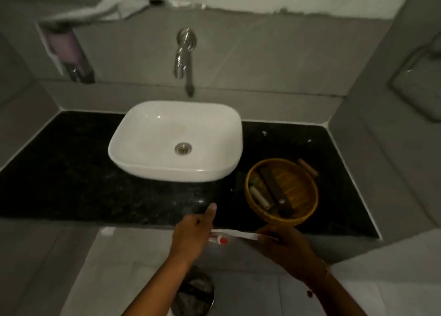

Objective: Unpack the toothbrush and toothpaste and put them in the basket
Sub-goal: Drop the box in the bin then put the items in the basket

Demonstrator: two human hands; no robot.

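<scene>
Your left hand (193,234) and right hand (285,249) clamped on opposite ends of toothbrush packet (232,235); red-capped toothpaste (218,240) just beside left fingers; basket (281,191) beyond right fingers.

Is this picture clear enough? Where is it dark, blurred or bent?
Head view: dim overall; glare on the tap and sink rim; both hands and the packet between them are soft, basket contents murky; wide-angle lens bends the counter edges.

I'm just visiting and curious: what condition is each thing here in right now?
Left hand: closed on one end of the packet, thumb raised.
Right hand: closed on the other end.
Packet: held between both hands, a small red-capped tube showing.
Basket: upright on the counter, already holding several items.
Sink: dry-looking.
Tap: no water running.
</scene>
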